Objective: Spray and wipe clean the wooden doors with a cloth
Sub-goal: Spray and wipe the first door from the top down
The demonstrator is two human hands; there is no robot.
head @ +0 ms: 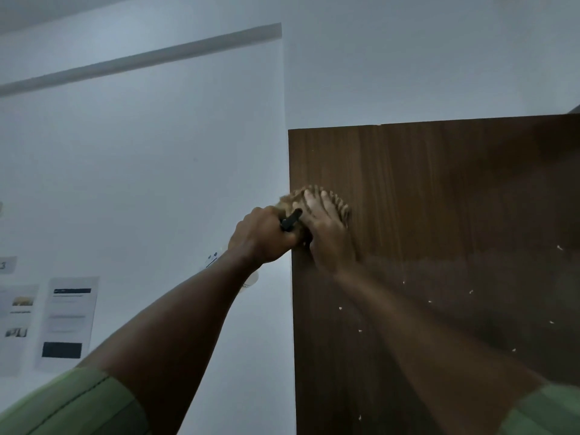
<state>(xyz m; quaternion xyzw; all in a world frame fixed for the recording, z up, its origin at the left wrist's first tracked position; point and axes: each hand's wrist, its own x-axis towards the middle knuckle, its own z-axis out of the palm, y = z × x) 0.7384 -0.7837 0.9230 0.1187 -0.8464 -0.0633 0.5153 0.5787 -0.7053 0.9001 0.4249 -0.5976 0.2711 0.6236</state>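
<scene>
The wooden door point(439, 246) stands dark against the pale wall point(157, 167), which carries printed sheets point(67, 321) far left of the door; small white specks remain on the door's lower part; the right hand point(326, 227), fingers flat, presses a tan cloth point(314, 196) near the door's upper left edge; the left hand point(263, 237), beside that edge, grips a spray bottle point(290, 219); wiping seems in hand; next the cloth should probably go down to the specks.
</scene>
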